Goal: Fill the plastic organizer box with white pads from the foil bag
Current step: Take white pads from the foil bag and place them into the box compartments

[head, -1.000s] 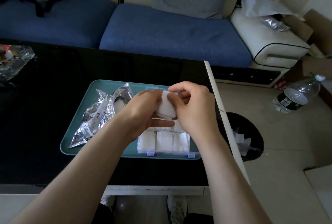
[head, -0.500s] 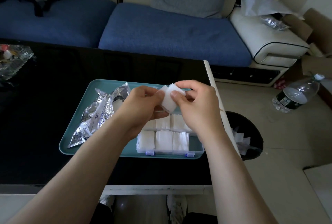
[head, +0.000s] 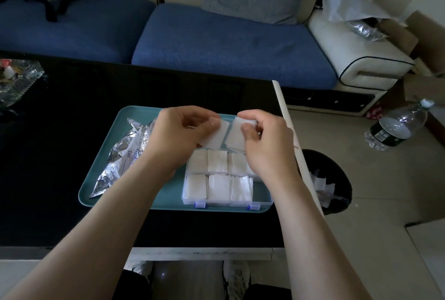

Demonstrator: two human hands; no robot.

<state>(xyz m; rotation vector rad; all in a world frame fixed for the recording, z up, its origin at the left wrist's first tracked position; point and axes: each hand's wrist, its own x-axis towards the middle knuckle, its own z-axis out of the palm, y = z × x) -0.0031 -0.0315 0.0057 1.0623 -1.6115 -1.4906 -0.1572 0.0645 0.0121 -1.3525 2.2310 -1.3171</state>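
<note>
The box [head: 263,197] was set at the near right of the tray [head: 166,197]. Its two nearer rows were seen packed with pads [head: 219,186], and whatever lay farther in was hidden by the hands. Just above that far part, a pad [head: 215,137] was pinched between thumb and fingers of the left hand [head: 183,136]. A second pad [head: 237,134] was pinched likewise by the right hand [head: 267,145]. The two were held edge to edge, nearly touching, clear of the box. The bag [head: 122,160] was left crumpled on the tray's left side. Beyond the right edge of the table [head: 72,131], a bin [head: 334,179] was stood on the floor.

The step was judged to be the parting of two pads before placing. Each was held only by an edge, so a slack pinch could let one be dropped. From the right hand it might be lost past the table's edge toward the bin. Since no free compartment could be seen, a pad could be laid on a full one.
</note>
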